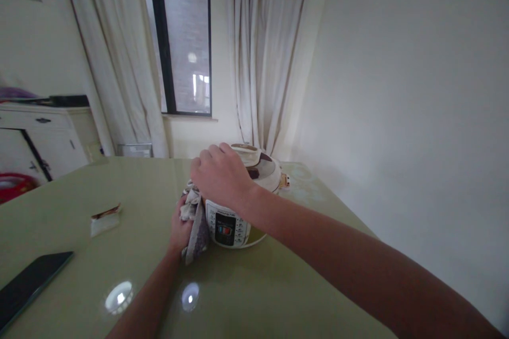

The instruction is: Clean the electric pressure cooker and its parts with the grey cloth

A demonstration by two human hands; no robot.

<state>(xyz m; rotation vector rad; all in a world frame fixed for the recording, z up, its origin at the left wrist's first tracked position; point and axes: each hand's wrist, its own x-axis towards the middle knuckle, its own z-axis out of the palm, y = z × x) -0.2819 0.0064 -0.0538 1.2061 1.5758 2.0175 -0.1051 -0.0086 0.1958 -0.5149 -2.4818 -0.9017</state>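
At the far left, beyond the edge of a glossy pale green table (139, 193), a red basin-like object (16, 186) beside a white cabinet (59, 137) with dark handles. On the table in the left foreground, a dark flat slab (34, 286), partly cut off by the border. Farther back, a small packet (105, 222), clear to whitish with a brown upper edge, well apart from both hands. Behind the table, a cream curtain (115, 63), then a dark-framed window (186, 37). Near the centre, the left hand (181, 228), wrapped around a bunched gray-and-white cloth (196, 230) and holding it against the left side of a rice cooker (234, 230). Directly above the cloth, the right hand (222, 175), fingers curled over the cooker's upper left side; underside hidden, hence impossible to tell whether gripping or merely resting. Cooker upright on the table, with lid in place, dark control panel (225, 229) toward the viewer, and a small side projection (284, 180) at its right. Behind the cooker, a second curtain (262, 53); at far right, a plain pale wall (397, 63).
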